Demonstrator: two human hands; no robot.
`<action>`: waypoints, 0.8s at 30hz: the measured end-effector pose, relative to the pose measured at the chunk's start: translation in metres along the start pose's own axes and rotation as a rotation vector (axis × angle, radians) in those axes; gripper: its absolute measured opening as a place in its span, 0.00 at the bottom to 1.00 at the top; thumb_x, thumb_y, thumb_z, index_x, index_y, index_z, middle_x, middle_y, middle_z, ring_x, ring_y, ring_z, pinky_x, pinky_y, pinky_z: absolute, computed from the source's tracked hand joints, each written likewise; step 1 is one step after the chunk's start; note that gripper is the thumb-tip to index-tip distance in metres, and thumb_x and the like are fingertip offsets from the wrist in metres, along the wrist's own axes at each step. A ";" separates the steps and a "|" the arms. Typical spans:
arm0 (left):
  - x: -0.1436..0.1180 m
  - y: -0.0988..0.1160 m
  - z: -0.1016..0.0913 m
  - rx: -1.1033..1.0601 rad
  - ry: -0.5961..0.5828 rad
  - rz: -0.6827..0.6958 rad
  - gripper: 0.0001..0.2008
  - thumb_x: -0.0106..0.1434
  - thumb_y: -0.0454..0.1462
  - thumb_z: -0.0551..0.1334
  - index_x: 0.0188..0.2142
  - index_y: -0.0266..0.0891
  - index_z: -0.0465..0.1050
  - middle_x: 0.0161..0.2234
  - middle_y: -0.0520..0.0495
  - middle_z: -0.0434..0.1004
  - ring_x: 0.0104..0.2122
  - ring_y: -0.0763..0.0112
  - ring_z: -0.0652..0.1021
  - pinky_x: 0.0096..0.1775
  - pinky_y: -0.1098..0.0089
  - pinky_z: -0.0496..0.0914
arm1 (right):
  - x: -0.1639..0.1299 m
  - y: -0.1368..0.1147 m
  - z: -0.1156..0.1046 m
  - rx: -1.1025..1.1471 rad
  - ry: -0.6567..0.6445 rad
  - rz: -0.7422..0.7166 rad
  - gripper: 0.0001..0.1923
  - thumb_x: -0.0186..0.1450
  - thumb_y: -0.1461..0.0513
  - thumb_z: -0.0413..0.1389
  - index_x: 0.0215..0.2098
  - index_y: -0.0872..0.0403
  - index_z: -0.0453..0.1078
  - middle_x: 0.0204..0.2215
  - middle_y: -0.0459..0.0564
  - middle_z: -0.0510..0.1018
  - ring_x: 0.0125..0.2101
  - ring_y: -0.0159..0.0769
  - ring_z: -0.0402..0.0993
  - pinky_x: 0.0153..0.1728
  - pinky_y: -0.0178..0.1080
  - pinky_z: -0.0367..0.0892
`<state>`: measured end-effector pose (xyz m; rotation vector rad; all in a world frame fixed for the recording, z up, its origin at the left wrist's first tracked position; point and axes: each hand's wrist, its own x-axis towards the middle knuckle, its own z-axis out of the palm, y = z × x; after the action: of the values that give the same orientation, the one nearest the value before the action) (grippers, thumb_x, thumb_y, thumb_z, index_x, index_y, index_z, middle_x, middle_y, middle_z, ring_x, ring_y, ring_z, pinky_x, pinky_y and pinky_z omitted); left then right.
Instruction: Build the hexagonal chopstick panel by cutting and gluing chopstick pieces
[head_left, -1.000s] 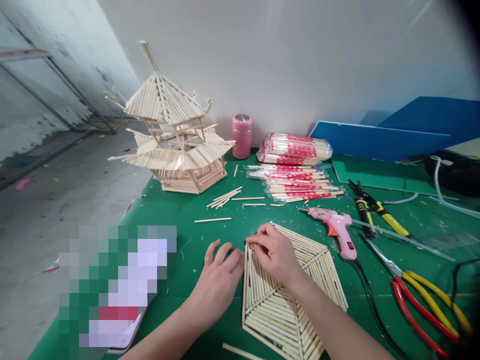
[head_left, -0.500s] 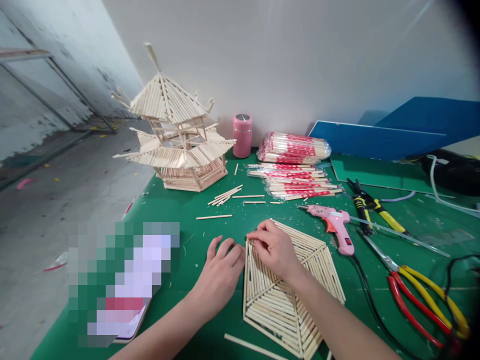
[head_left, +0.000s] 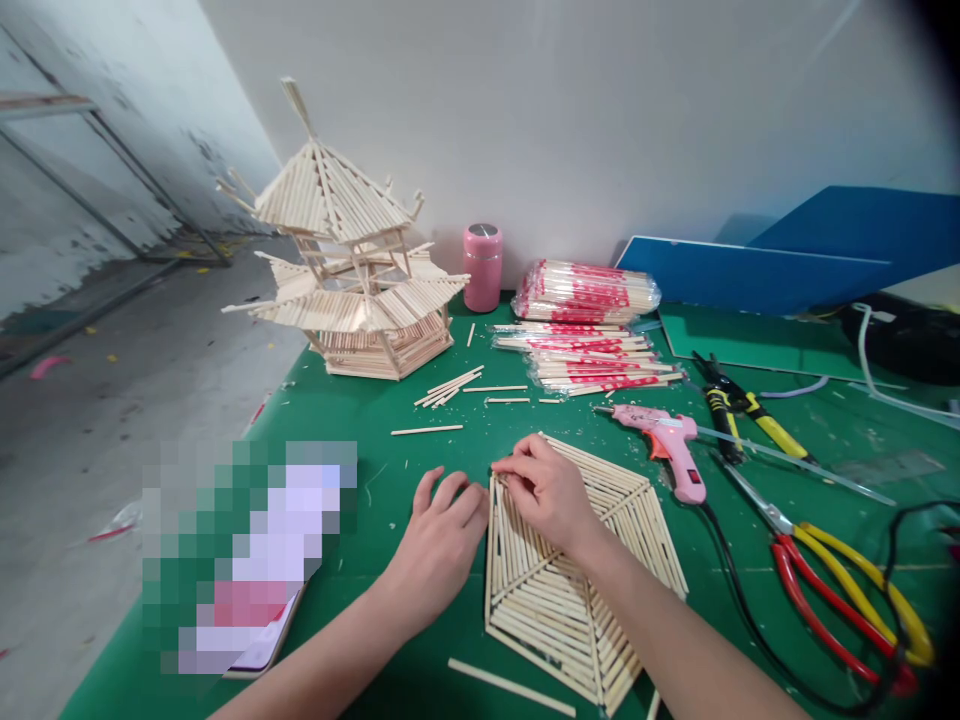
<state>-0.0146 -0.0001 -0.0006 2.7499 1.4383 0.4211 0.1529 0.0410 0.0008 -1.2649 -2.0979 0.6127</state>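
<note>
Head view: a flat hexagonal panel of pale wooden sticks [head_left: 577, 570] is laid on the green cutting mat [head_left: 390, 400], directly in front of the person; it is taken as the landmark. The right hand [head_left: 551, 495] is rested on the panel's far-left corner, thumb and forefinger pinched narrow on what looks like a stick end at the left edge; whether a loose stick is actually gripped cannot be told. The left hand [head_left: 439, 545] is laid flat on the mat just left of the panel, fingers loosely spread, fingertips touching the panel's left edge, nothing held. The left-edge sticks run near-to-far, so the pinched spot's long axis points away from the person; the right hand is the nearer one. Beyond the panel to the left, loose cut sticks [head_left: 450, 388] are scattered; further back-left stands a two-tier pagoda model of wooden sticks [head_left: 345, 270]. Behind the panel, a pink cylindrical cup [head_left: 482, 266] stands lidded, contents not visible, and red-printed plastic packs of chopsticks [head_left: 589, 335] are stacked full. Just right of the panel a pink hot-glue gun [head_left: 667, 450] is lying, then black-and-yellow cutters [head_left: 739, 410] and red-and-yellow-handled pliers [head_left: 840, 590]. One loose stick [head_left: 510, 687] lies near the panel's front.
</note>
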 end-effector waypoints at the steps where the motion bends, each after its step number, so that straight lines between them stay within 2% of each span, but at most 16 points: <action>1: 0.000 0.000 0.000 -0.002 0.002 -0.001 0.13 0.58 0.29 0.50 0.40 0.39 0.68 0.36 0.48 0.71 0.43 0.63 0.64 0.52 0.56 0.51 | 0.000 0.000 0.000 -0.001 -0.002 0.000 0.12 0.58 0.68 0.49 0.36 0.52 0.73 0.30 0.47 0.67 0.29 0.31 0.67 0.31 0.35 0.63; 24: 0.000 0.001 0.000 0.020 0.019 0.019 0.14 0.58 0.28 0.50 0.40 0.38 0.69 0.36 0.46 0.71 0.42 0.63 0.65 0.51 0.56 0.52 | 0.000 0.001 0.000 -0.028 0.008 -0.007 0.13 0.58 0.68 0.49 0.35 0.51 0.73 0.29 0.47 0.68 0.29 0.30 0.67 0.31 0.34 0.63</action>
<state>-0.0137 -0.0008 -0.0001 2.7855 1.4292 0.4364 0.1536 0.0411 0.0000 -1.2729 -2.1107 0.5766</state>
